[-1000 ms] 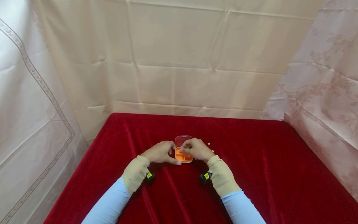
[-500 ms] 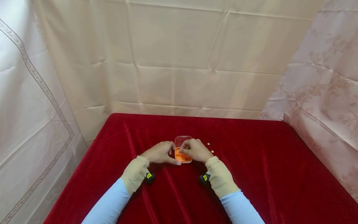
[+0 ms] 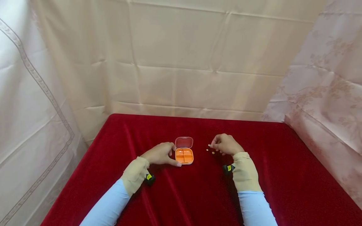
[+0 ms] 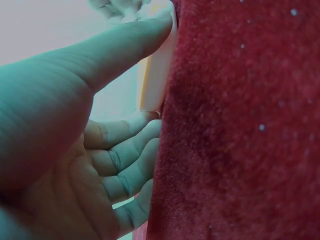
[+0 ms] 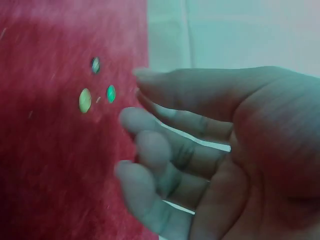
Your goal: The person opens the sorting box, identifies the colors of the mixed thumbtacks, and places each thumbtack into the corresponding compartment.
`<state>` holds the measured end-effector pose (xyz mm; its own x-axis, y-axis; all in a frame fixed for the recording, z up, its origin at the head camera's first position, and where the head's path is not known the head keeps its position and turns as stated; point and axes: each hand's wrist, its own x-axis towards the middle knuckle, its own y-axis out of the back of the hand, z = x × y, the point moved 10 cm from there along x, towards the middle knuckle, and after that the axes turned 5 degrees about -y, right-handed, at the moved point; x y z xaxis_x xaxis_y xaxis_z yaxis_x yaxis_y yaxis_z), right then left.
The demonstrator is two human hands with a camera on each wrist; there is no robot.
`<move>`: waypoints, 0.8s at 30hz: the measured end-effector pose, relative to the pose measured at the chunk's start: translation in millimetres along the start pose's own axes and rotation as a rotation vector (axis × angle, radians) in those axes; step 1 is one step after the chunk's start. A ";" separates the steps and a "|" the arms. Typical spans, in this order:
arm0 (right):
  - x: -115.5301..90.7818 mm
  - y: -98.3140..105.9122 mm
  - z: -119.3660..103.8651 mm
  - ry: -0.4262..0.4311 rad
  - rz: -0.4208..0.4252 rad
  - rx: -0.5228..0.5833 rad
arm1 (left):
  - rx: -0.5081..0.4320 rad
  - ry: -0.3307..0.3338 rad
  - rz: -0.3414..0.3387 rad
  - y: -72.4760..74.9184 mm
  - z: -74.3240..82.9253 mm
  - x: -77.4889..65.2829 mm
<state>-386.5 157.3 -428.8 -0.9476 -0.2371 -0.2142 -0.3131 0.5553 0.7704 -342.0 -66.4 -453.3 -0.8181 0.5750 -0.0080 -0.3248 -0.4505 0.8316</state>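
Note:
An orange pill box point(image 3: 184, 156) divided into several compartments lies on the red cloth, its clear lid point(image 3: 184, 142) raised at the back. My left hand point(image 3: 161, 153) holds the box by its left side, thumb at the near edge and index finger at the far end. In the left wrist view the thumb presses on the box's pale wall point(image 4: 159, 75). My right hand point(image 3: 227, 144) hovers beside small round pill-like pieces: a yellow one point(image 5: 85, 101), a green one point(image 5: 111, 94) and a dark-and-white one point(image 5: 95, 65). Its fingers are loosely bent, with nothing visible between them.
The red velvet cloth point(image 3: 135, 201) covers the table, with a few soft creases. Beige curtain point(image 3: 175, 62) hangs behind the table's far edge, and pale patterned curtains stand at left point(image 3: 31, 125) and right point(image 3: 325, 94). Each wrist carries a small black camera point(image 3: 150, 179).
My right hand has moved from above the pill box rightward to the small round pieces, uncovering the compartments. The left hand has stayed on the box.

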 end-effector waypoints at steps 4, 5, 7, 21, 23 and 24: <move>-0.2 -4.0 8.4 -0.043 -0.035 -0.063 | -0.009 0.003 0.003 0.5 -1.0 -0.7; -0.2 -5.2 8.6 -0.042 -0.045 -0.073 | -0.007 0.004 0.002 0.3 -1.6 -0.5; 0.2 -7.2 10.5 -0.051 -0.055 -0.092 | -0.005 0.005 0.003 0.3 -2.4 0.1; 2.1 -10.1 32.4 -0.095 -0.059 0.042 | -0.013 0.010 -0.003 -1.2 -2.4 0.3; 2.7 -9.5 33.2 -0.082 -0.065 0.097 | -0.015 0.007 0.000 -0.4 -1.4 -0.3; 3.7 -8.7 34.3 -0.081 -0.064 0.131 | -0.016 0.005 0.001 -0.1 -1.1 -0.4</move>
<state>-389.5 178.9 -456.9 -0.9259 -0.2130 -0.3119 -0.3733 0.6419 0.6698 -342.1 -67.3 -454.0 -0.8209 0.5710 -0.0105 -0.3317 -0.4617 0.8227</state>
